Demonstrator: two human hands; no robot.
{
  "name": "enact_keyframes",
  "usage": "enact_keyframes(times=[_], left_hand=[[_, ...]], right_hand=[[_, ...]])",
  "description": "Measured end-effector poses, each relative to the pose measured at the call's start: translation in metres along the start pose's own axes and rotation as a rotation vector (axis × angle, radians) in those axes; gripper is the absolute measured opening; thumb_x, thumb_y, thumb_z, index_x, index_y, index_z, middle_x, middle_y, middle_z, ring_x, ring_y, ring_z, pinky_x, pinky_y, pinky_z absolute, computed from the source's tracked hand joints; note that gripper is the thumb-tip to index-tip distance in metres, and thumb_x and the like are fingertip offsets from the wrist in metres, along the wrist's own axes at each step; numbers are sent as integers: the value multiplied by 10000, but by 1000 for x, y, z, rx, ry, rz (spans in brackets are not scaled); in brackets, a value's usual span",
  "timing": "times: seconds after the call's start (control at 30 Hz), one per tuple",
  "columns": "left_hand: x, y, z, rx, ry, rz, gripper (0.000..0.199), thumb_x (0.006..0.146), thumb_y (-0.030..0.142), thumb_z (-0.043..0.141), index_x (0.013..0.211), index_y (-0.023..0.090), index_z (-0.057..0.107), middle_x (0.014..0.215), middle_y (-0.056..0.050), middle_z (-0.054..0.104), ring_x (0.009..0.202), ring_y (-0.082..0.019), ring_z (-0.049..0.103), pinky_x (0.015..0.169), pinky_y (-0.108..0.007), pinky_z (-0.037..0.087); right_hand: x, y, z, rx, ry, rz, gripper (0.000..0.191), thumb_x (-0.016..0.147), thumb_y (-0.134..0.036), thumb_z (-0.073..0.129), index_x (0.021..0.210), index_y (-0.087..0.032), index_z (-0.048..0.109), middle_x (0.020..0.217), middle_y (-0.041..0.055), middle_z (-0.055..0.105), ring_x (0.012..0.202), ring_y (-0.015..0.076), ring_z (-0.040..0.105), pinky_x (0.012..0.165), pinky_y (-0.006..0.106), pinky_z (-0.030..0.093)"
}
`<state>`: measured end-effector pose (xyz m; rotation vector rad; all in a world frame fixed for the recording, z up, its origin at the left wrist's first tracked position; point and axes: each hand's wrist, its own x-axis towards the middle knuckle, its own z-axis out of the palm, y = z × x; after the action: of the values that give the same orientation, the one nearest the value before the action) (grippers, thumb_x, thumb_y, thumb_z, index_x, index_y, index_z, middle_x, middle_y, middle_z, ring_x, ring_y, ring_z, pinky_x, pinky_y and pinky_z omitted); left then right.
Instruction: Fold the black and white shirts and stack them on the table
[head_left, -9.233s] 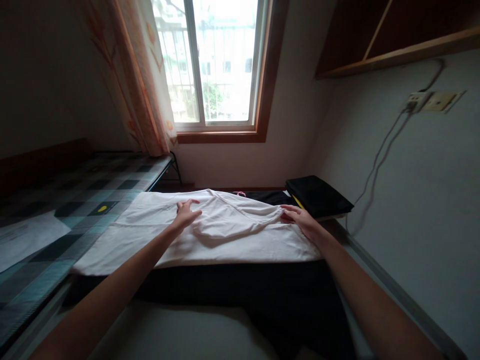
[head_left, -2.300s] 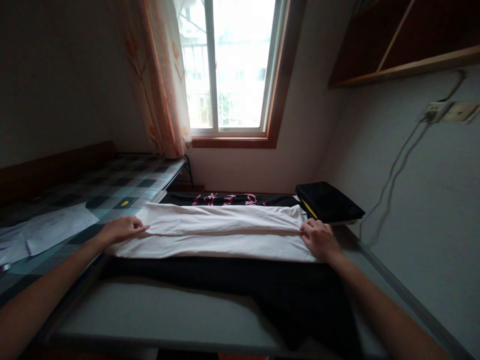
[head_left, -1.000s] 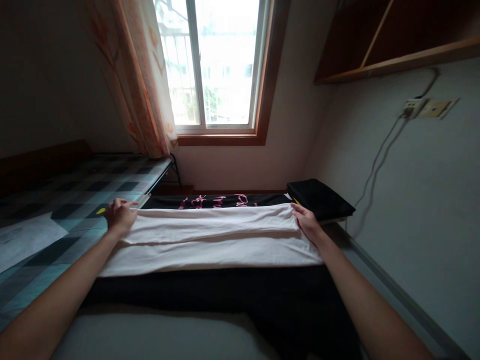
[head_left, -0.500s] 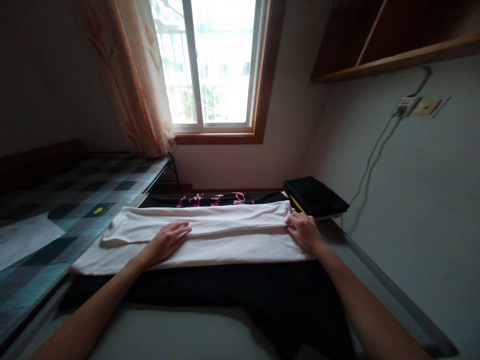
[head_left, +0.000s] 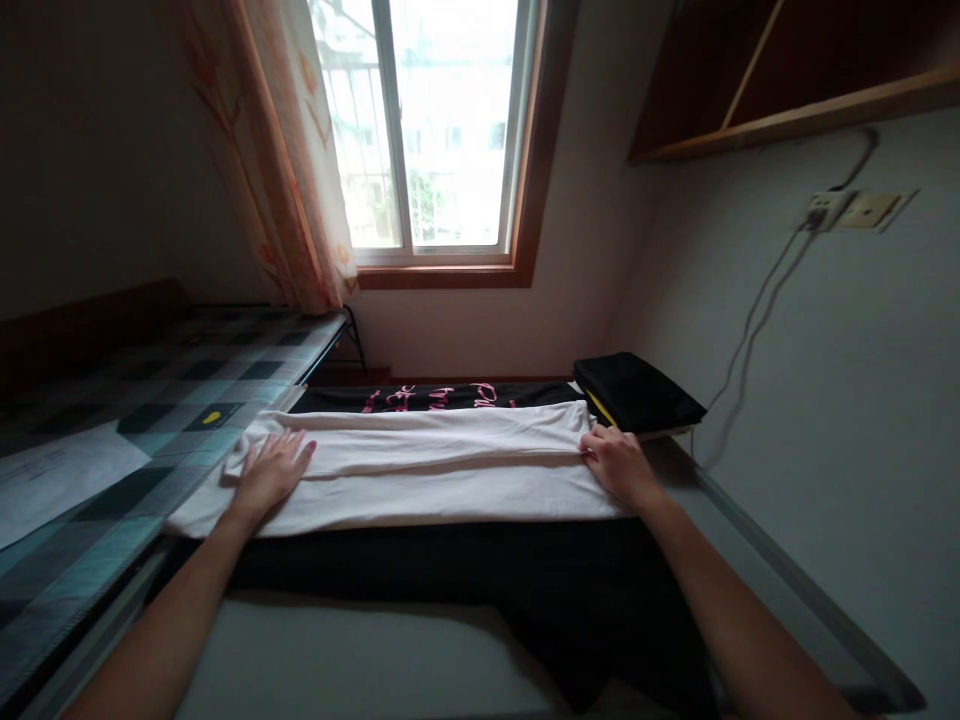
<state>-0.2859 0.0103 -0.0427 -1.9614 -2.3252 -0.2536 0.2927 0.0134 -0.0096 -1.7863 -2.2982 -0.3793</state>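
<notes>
A white garment [head_left: 450, 490], folded over itself into a long strip, lies across a black garment [head_left: 420, 565] on the table. Pink lettering shows on the black cloth's far part, just beyond the white strip. My left hand [head_left: 271, 468] rests flat on the white cloth near its left end, fingers spread. At the right end, my right hand [head_left: 616, 462] has its fingers closed on the edge of the white garment. Whether the white piece is a shirt I cannot tell.
Folded black cloth [head_left: 637, 392] with a yellow edge sits at the table's back right, by the wall. To the left is a bed with a checked cover [head_left: 187, 360] and paper [head_left: 67, 475]. A window [head_left: 450, 130], curtain [head_left: 277, 180] and wall socket [head_left: 862, 210] lie beyond.
My left hand has slid left along the white garment, from near its middle to its left end, and its fingers have spread. My right hand stays at the right edge.
</notes>
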Motion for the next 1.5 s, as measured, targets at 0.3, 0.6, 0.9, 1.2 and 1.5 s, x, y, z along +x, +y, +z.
enact_keyframes(times=[0.3, 0.6, 0.9, 1.2, 1.5], left_hand=[[-4, 0, -8, 36, 34, -147, 672, 919, 531, 313, 1415, 111, 480, 1507, -223, 374, 1437, -388, 237, 1133, -589, 169], [-16, 60, -3, -124, -14, 405, 546, 962, 473, 314, 1422, 227, 475, 1541, -98, 364, 1457, -305, 226, 1141, -556, 209], [-18, 62, 1, -37, -60, 283, 615, 957, 572, 272, 1466, 257, 414, 1564, -73, 319, 1453, -311, 240, 1152, -515, 211], [-21, 68, -3, -14, -63, 225, 592, 966, 547, 275, 1473, 269, 401, 1567, -65, 313, 1448, -305, 256, 1152, -492, 205], [-19, 66, 1, -20, -51, 233, 585, 962, 540, 300, 1474, 275, 398, 1556, -70, 339, 1446, -302, 262, 1155, -489, 195]], right_hand=[[6, -12, 1, 141, 146, -55, 376, 970, -373, 398, 930, -170, 712, 973, 124, 667, 946, 247, 597, 853, 377, 419], [19, -47, 37, 272, 4, -327, 530, 960, -451, 421, 1398, -163, 500, 1470, 178, 450, 1374, 304, 393, 1088, 480, 365], [19, -35, 35, 73, -215, -84, 749, 961, -595, 178, 1480, -97, 386, 1550, 181, 305, 1432, 291, 290, 1145, 441, 272], [14, -34, 34, -1, -143, -50, 740, 977, -553, 164, 1455, -41, 402, 1525, 204, 348, 1424, 302, 303, 1149, 490, 236], [39, -90, 23, 183, -270, -263, 768, 962, -600, 158, 1515, -85, 296, 1570, 204, 232, 1461, 315, 197, 1149, 531, 205]])
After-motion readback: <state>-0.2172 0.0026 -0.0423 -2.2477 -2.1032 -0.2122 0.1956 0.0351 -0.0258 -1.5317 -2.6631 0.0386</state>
